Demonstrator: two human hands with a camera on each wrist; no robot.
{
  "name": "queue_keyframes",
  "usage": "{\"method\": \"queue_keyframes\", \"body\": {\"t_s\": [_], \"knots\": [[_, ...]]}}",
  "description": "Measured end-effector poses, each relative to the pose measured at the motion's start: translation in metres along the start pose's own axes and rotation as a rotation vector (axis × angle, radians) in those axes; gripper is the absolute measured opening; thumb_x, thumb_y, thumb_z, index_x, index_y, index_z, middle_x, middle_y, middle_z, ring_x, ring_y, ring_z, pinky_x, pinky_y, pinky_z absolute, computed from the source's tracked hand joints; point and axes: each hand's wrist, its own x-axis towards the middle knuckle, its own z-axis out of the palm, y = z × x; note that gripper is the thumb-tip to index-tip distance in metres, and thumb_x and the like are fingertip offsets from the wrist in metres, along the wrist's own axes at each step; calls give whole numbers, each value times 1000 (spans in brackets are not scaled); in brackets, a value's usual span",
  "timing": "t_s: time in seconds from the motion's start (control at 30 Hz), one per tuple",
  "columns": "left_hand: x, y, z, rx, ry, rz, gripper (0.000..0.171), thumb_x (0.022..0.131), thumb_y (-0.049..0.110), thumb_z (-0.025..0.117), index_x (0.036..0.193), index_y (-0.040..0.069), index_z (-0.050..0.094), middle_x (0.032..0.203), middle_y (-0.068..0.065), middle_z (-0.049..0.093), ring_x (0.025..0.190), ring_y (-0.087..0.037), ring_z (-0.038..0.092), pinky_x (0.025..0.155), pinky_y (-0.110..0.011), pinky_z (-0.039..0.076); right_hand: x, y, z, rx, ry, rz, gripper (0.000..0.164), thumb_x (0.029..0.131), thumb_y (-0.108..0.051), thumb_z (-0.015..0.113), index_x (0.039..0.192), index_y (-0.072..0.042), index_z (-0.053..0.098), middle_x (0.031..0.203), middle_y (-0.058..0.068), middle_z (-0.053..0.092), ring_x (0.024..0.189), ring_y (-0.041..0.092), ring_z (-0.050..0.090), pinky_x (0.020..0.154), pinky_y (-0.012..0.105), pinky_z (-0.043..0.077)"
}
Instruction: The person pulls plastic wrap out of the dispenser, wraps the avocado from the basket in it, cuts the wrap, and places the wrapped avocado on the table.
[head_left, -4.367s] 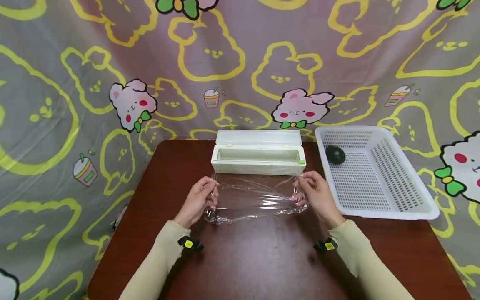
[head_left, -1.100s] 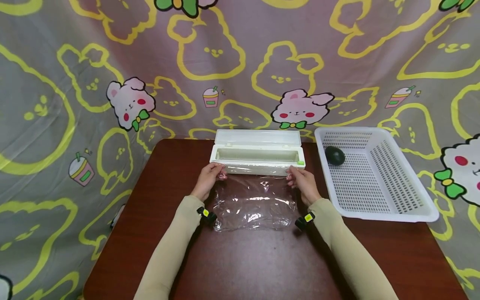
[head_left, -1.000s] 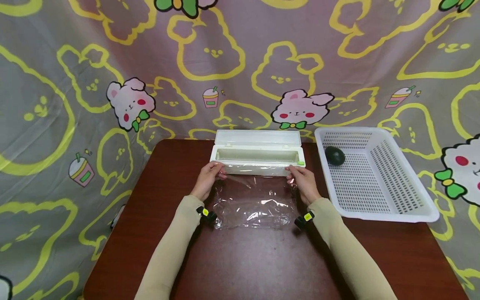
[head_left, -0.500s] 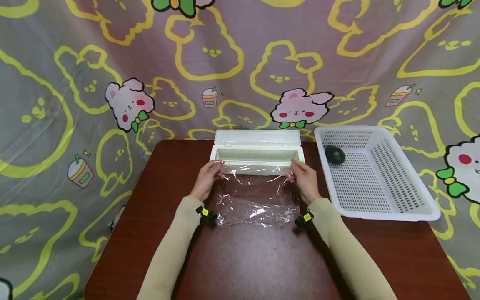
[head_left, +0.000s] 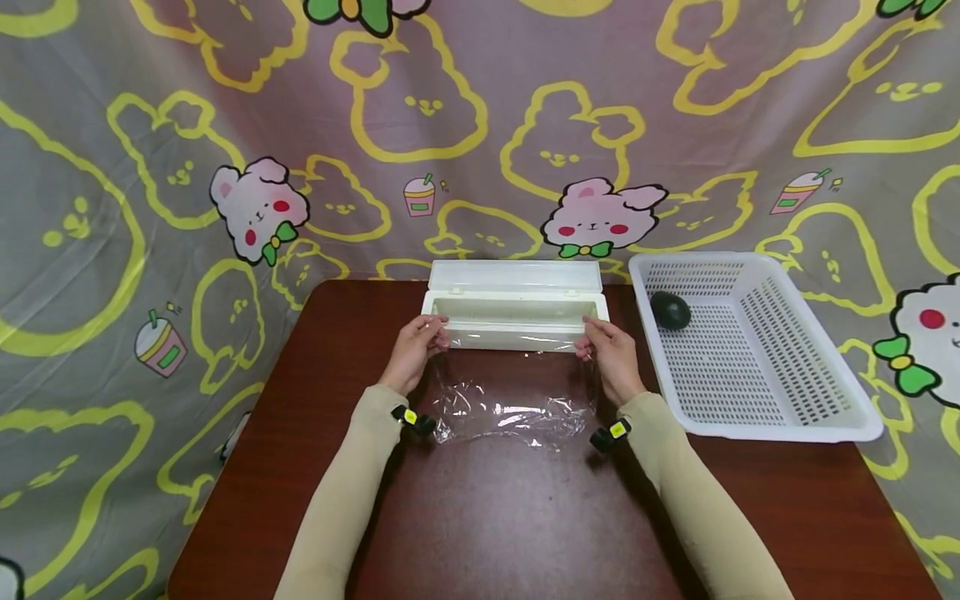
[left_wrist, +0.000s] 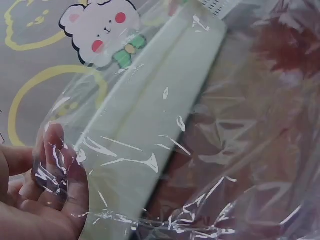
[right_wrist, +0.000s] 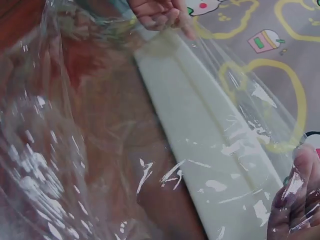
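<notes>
A sheet of clear plastic wrap (head_left: 510, 410) is stretched between my two hands, its near part hanging crumpled over the table. My left hand (head_left: 412, 354) pinches its far left corner, and the film covers those fingertips (left_wrist: 60, 165) in the left wrist view. At the far right corner, my right hand (head_left: 611, 358) pinches the film between thumb and fingers. Right behind the sheet lies a long white wrap dispenser box (head_left: 517, 340), its lid (head_left: 516, 275) tipped up at the back. In both wrist views, the box front shows through the film.
To the right stands a white perforated plastic basket (head_left: 757, 358). A dark green avocado-like fruit (head_left: 670, 310) lies in its far left corner. The brown table (head_left: 495, 525) ends at a patterned cloth (head_left: 480, 125) at the back and left.
Both hands have moved away from me, toward the box, holding the wrap throughout. Over the last second the wrap's near edge has drawn slightly toward the box; the basket and fruit stay put.
</notes>
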Motion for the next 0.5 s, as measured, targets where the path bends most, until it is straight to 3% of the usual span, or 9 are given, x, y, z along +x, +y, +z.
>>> {"method": "queue_keyframes", "body": {"t_s": [0.5], "knots": [[18,25,9,-67,28,-14,24,111,14,47,117,-6,60,80,3,65,67,-8,63,70,-21,57,17,-27,15,66,59,-6,39,108,-12,52,134,16,55,69,-6,61,60,4,56,57,16,49]]}}
